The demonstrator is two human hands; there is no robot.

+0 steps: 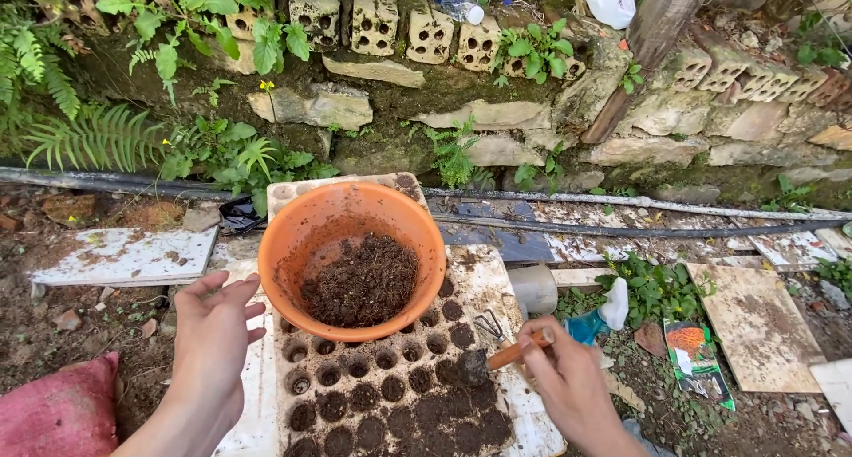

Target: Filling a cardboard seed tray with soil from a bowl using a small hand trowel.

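Note:
An orange bowl [293, 244] with dark soil [359, 284] in it rests on the far part of a white seed tray [479, 284]. Many of the tray's round cells hold soil; a few at the left look hollow. My left hand [213, 333] hovers open just left of the bowl, fingers spread, holding nothing. My right hand [568, 382] grips a small trowel [497, 359] by its orange handle, the dark blade resting over soil-filled cells at the tray's right side.
A stone and brick wall [497, 120] with ferns runs behind. Black hoses [639, 231] cross the ground. White boards [124, 255] lie left, a seed packet [697, 359] and blue spray bottle [595, 322] right, a pink sack [62, 413] at lower left.

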